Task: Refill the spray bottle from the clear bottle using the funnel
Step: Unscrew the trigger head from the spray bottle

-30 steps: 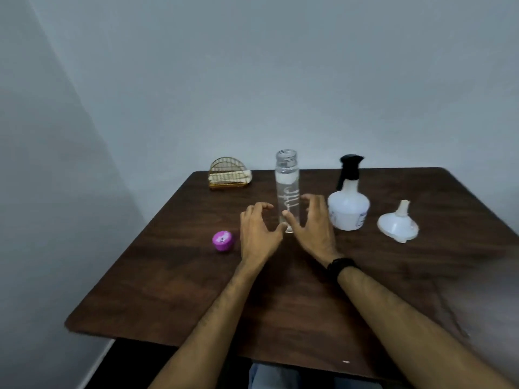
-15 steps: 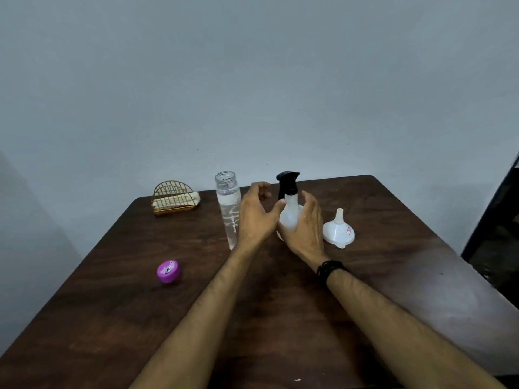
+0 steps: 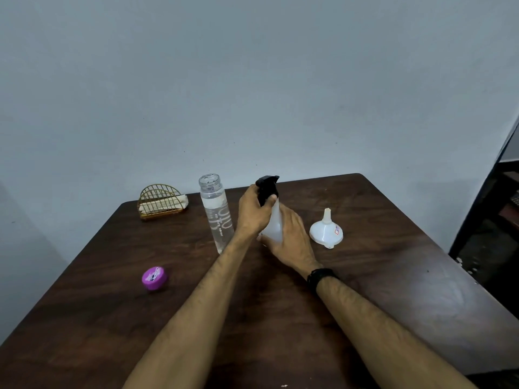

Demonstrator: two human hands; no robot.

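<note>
Head camera: both hands on the white translucent plastic spray bottle [image 3: 273, 226] at table centre. Left hand [image 3: 254, 210] grips its black trigger head [image 3: 267, 186]; right hand [image 3: 289, 237] wraps the body. Uncapped clear cylindrical bottle [image 3: 216, 214] just at nine o'clock, white plastic funnel [image 3: 326, 232] inverted at three, purple round cap [image 3: 154, 278] at seven.
</note>
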